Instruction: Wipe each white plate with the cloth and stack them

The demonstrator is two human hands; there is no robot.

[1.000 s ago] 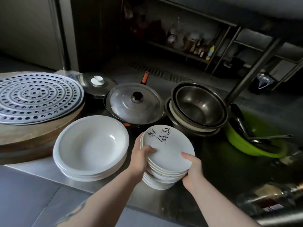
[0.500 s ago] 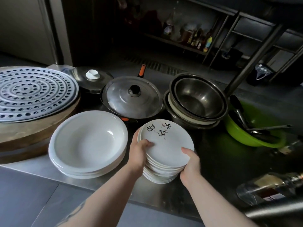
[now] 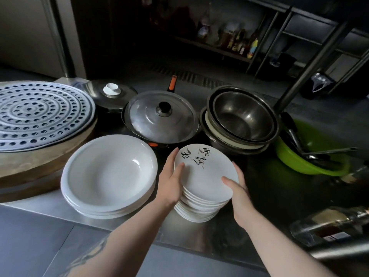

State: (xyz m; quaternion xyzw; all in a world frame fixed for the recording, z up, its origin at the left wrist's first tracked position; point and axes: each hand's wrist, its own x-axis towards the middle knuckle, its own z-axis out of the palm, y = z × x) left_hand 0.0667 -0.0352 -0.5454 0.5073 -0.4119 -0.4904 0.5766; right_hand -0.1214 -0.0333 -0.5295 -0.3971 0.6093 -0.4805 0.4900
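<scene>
A stack of several small white plates (image 3: 201,208) stands on the steel counter, and the top plate (image 3: 205,172) carries black brush writing. My left hand (image 3: 171,180) grips the left rim of the upper plates, thumb on top. My right hand (image 3: 238,191) holds the right rim, thumb lying on the top plate. The upper plates sit tilted, offset from the lower ones. To the left rests a stack of large white deep plates (image 3: 108,172). No cloth is in view.
Behind the plates stand a lidded pan (image 3: 159,118), a smaller lidded pot (image 3: 110,94) and nested steel bowls (image 3: 242,118). A perforated steamer tray (image 3: 40,114) lies on a wooden block at left. A green basin (image 3: 311,156) with utensils and a glass bottle (image 3: 329,226) lie right.
Both hands stay on the small plate stack. The view has shifted slightly, and my right thumb has slid further onto the top plate.
</scene>
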